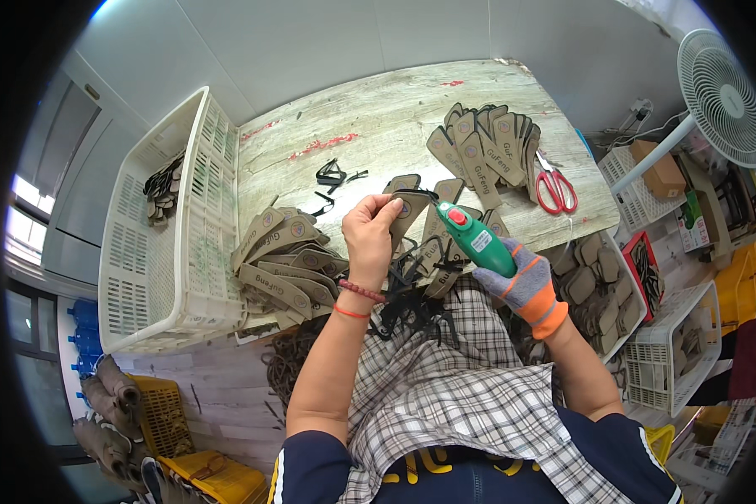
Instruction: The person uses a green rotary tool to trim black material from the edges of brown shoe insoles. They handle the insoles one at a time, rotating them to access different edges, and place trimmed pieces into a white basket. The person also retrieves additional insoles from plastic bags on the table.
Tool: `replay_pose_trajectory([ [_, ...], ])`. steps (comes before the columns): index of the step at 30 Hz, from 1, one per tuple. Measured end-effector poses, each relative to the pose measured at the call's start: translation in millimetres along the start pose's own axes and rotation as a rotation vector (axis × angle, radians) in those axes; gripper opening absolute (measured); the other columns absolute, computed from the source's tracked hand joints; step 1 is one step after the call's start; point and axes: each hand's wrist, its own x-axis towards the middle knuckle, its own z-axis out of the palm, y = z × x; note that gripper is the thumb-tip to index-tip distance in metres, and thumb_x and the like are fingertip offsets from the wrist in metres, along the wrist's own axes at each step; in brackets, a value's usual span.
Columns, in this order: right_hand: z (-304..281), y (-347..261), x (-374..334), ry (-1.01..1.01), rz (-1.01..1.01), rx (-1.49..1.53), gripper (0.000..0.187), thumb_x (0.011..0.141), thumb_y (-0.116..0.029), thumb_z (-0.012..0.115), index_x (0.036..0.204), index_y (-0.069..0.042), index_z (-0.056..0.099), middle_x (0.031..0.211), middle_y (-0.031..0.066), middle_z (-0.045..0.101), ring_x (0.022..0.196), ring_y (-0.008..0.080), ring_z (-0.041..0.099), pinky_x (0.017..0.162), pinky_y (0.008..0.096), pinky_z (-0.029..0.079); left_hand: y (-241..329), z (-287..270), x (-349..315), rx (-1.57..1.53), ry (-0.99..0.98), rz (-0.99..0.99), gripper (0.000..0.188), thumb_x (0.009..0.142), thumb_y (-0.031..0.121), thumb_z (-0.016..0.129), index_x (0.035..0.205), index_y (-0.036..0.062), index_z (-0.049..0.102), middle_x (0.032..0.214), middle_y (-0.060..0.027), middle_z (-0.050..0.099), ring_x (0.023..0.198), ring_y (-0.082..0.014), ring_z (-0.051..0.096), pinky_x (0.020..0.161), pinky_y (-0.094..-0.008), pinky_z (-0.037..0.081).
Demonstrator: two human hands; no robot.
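Observation:
Between the thumb and fingers of my bare left hand point(367, 228) is a brown fabric piece point(410, 210) with a dark edge, held up over the near side of the table. My right hand point(525, 287), in a grey and orange work glove, is closed round a green handheld power tool point(480, 242) with a red switch. The tool's tip meets or nearly meets the edge of the piece; the exact contact is too small to tell. Black trimmed strips point(413, 307) hang in a tangle below my hands, over the plaid apron point(445, 395).
A pile of printed brown pieces point(286, 260) lies left, with another fanned pile point(487, 147) at the back right. Red-handled scissors point(554, 189) lie beside that one. A white crate point(189, 244) borders the table's left; a fan point(725, 97) stands right. Black scraps point(331, 174) dot the worn tabletop point(378, 109).

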Motion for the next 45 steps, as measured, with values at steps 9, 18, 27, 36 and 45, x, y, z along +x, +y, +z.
replay_pose_trajectory([
  [9, -6, 7, -1, -0.060, -0.007, -0.058, 0.051, 0.070, -0.025, 0.078, 0.109, -0.001, 0.056, 0.079, 0.0069, 0.064, 0.065, 0.0088, 0.059, 0.060, 0.0247, 0.049, 15, -17, 12, 0.261, -0.161, 0.036, 0.010, 0.080, 0.006, 0.062, 0.084, -0.0032, 0.063, 0.073, -0.0014, 0.062, 0.064, -0.0048, 0.054, 0.058, -0.0201, 0.045],
  [18, -10, 1, -2, -0.125, 0.029, -0.035, 0.054, 0.069, -0.027, 0.078, 0.111, -0.001, 0.056, 0.083, 0.0105, 0.065, 0.071, 0.0137, 0.063, 0.066, 0.0267, 0.050, 36, -22, 19, 0.568, -0.344, 0.069, 0.008, 0.078, 0.005, 0.063, 0.083, -0.0022, 0.063, 0.071, 0.0006, 0.060, 0.065, -0.0042, 0.051, 0.060, -0.0199, 0.043],
  [27, -7, -2, -1, -0.121, 0.036, -0.029, 0.055, 0.068, -0.031, 0.079, 0.109, -0.002, 0.057, 0.089, 0.0128, 0.066, 0.079, 0.0176, 0.064, 0.070, 0.0287, 0.051, 39, -15, 24, 0.577, -0.472, -0.014, 0.012, 0.073, 0.009, 0.067, 0.075, -0.0020, 0.063, 0.060, 0.0019, 0.053, 0.056, -0.0053, 0.045, 0.051, -0.0230, 0.037],
  [36, -15, 1, 3, -0.086, 0.008, -0.131, 0.057, 0.070, -0.047, 0.069, 0.110, -0.008, 0.056, 0.088, 0.0159, 0.065, 0.083, 0.0311, 0.063, 0.075, 0.0362, 0.049, 59, -3, 34, 0.490, -0.317, -0.036, 0.005, 0.078, 0.005, 0.061, 0.079, 0.0009, 0.059, 0.068, 0.0013, 0.054, 0.062, -0.0075, 0.050, 0.056, -0.0219, 0.040],
  [45, -10, -3, -15, -0.029, 0.190, 0.042, 0.058, 0.070, -0.042, 0.073, 0.111, -0.005, 0.056, 0.081, 0.0130, 0.065, 0.072, 0.0232, 0.065, 0.068, 0.0315, 0.050, -15, -59, 25, -0.665, -0.059, -0.547, 0.006, 0.085, 0.003, 0.052, 0.085, 0.0011, 0.058, 0.079, -0.0103, 0.062, 0.074, -0.0213, 0.058, 0.069, -0.0323, 0.047],
])
